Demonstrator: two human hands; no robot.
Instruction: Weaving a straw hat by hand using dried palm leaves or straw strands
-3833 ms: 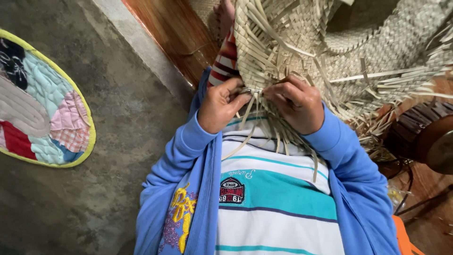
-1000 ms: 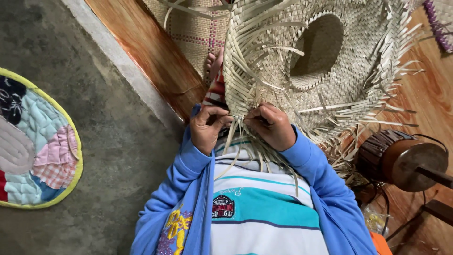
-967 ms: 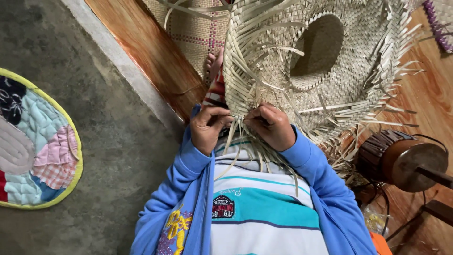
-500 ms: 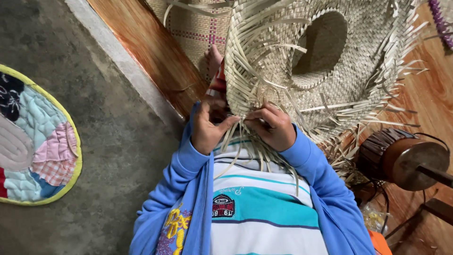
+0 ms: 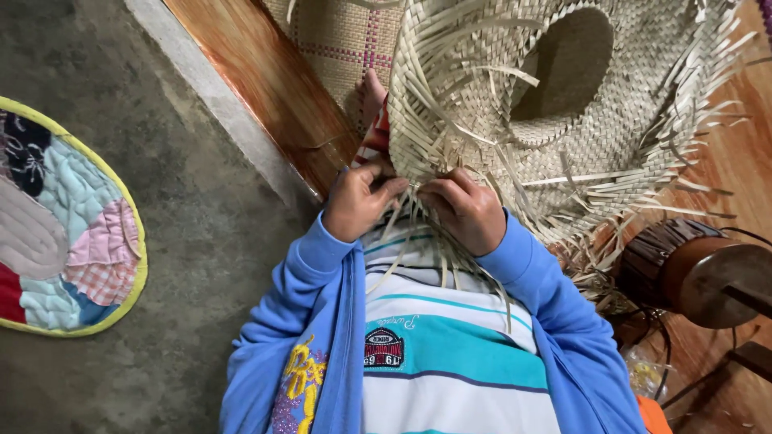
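Note:
A half-woven straw hat (image 5: 555, 104) with loose strips sticking out all round its brim lies in front of me, its hollow crown facing up. My left hand (image 5: 359, 202) pinches straw strips at the near edge of the brim. Close beside it, my right hand (image 5: 465, 207) grips other strips at the same edge. Loose strip ends (image 5: 450, 265) hang down over my striped shirt. Both arms wear blue sleeves.
A patchwork oval mat (image 5: 64, 233) lies on the grey concrete floor at left. A woven floor mat (image 5: 338, 36) and a bare foot (image 5: 370, 92) show beyond the hat. A dark wooden drum-like spool (image 5: 691, 269) stands on the wooden floor at right.
My hands stay at the brim's near edge, fingers shifting slightly on the strips. The view has drifted a little, and the hat sits a touch higher in it.

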